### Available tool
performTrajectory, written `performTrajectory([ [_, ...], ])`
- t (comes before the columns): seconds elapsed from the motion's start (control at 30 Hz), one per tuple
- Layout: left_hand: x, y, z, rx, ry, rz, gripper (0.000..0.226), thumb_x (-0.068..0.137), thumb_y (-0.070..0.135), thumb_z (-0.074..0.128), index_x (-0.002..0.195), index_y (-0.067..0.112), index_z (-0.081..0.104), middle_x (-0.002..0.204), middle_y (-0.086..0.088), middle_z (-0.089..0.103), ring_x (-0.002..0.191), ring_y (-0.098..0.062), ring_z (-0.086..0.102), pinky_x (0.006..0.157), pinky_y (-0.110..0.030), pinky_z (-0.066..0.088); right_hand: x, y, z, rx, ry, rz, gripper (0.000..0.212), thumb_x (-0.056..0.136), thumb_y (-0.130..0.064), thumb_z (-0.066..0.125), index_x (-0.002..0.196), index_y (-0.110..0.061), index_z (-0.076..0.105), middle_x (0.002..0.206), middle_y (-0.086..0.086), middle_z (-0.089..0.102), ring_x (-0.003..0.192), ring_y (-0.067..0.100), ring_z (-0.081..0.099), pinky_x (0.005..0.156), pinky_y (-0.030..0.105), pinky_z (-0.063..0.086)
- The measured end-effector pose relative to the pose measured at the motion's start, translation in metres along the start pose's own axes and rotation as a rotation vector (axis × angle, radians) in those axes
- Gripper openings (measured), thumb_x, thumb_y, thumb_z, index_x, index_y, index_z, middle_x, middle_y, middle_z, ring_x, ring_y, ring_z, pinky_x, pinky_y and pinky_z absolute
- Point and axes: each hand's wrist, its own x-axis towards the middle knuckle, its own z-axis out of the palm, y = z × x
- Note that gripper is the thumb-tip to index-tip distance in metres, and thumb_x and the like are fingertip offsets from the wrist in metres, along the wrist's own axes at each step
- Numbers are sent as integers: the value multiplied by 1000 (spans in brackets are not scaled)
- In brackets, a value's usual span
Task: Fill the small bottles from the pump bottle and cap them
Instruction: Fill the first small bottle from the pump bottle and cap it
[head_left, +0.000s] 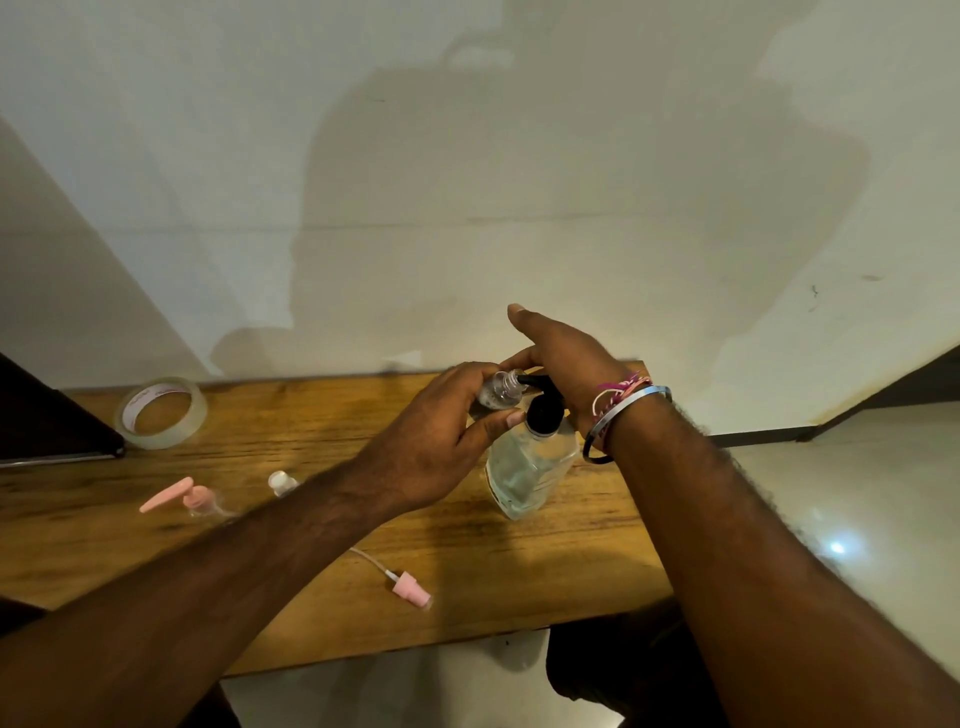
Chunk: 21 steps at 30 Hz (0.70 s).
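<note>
Forearms frame the table (519, 597). Left hand (441, 431) pinches a small bottle (501, 391), tilted, mouth toward the nozzle of the pump bottle (530, 462); right hand (566, 358) presses the pump, fingers straight. Filling underway. Pink cap (413, 592) lies loose; two more bottles (283, 482) wait, one already pump-topped.

Two hands are in view, a left hand (441, 441) and a right hand (566, 364), meeting at about one o'clock from the table's (519, 597) centre. There are three small clear bottles: one small bottle (498, 392) at the hands, a pink-pumped bottle (200, 499) and a white-capped bottle (282, 482) toward nine o'clock. One big pump bottle (530, 462), one roll of clear tape (161, 413) at ten o'clock and one loose pink spray cap (410, 590) at six o'clock complete the count.
</note>
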Motion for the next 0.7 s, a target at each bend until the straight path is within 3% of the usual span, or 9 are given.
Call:
performTrajectory([
  [0.13, 0, 1, 0, -12, -5, 16, 49, 97, 55, 53, 135, 24, 57, 118, 10, 62, 107, 1, 56, 80, -7, 41, 0, 1, 0, -5, 13, 16, 61, 93, -65, 47, 96, -10, 74, 92, 7, 74, 92, 28, 70, 101, 49, 50],
  [0.27, 0, 2, -1, 0, -12, 28, 49, 98, 54, 54, 135, 23, 57, 120, 9, 62, 109, -3, 57, 85, -17, 46, 2, 4, -1, 4, 1, 26, 62, 89, -68, 51, 88, -11, 75, 92, 9, 76, 94, 30, 71, 101, 51, 51],
  [0.53, 0, 4, -2, 9, -22, 28, 56, 97, 58, 51, 137, 20, 57, 121, 7, 63, 110, -7, 57, 89, -27, 51, -1, 8, -2, 18, 7, 30, 65, 79, -72, 57, 87, -11, 77, 90, 10, 78, 94, 33, 73, 99, 53, 52],
  [0.7, 3, 1, 0, 39, -22, 23, 44, 103, 45, 58, 137, 18, 56, 121, 6, 62, 109, -8, 57, 88, -24, 49, -5, 7, 5, -83, 114, -64, 63, 93, -63, 49, 85, -7, 76, 89, 14, 76, 89, 39, 71, 94, 49, 55],
])
